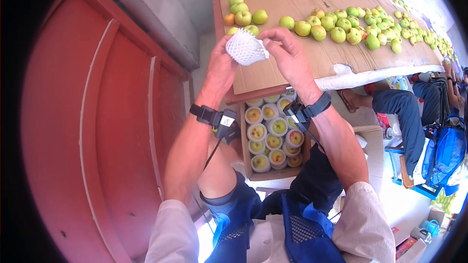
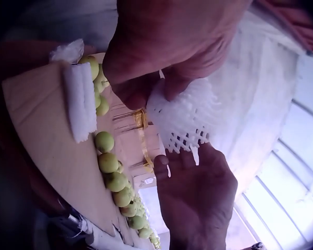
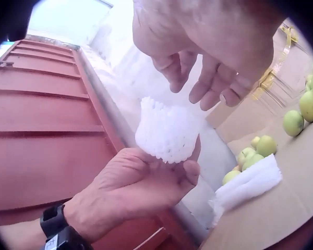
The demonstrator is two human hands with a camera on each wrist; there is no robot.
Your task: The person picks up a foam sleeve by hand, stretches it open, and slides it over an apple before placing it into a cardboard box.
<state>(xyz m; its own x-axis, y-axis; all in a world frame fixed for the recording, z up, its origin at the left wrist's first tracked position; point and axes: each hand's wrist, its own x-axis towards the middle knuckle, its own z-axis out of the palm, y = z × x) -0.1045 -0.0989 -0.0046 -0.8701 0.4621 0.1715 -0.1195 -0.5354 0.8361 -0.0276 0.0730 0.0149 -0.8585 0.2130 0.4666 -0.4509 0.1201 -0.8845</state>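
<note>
My left hand (image 1: pixel 220 63) grips a white foam net sleeve (image 1: pixel 245 47) above the near left corner of the cardboard-covered table (image 1: pixel 292 68). In the right wrist view the net sleeve (image 3: pixel 167 133) sits cupped between the left hand's (image 3: pixel 130 185) thumb and fingers, open end up. I cannot see any fruit inside it. My right hand (image 1: pixel 291 54) hovers at the sleeve's open end with loosely curled fingers (image 3: pixel 198 78), a small gap showing. Many green apples (image 1: pixel 341 27) lie on the cardboard behind.
An open carton (image 1: pixel 246 158) of net-wrapped apples sits under the table edge, between my knees. A red metal door (image 1: pixel 97 117) fills the left side. A folded white foam pad (image 3: pixel 248 182) lies on the table corner. Another seated person (image 1: pixel 404 112) and a blue crate (image 1: pixel 446 151) are at right.
</note>
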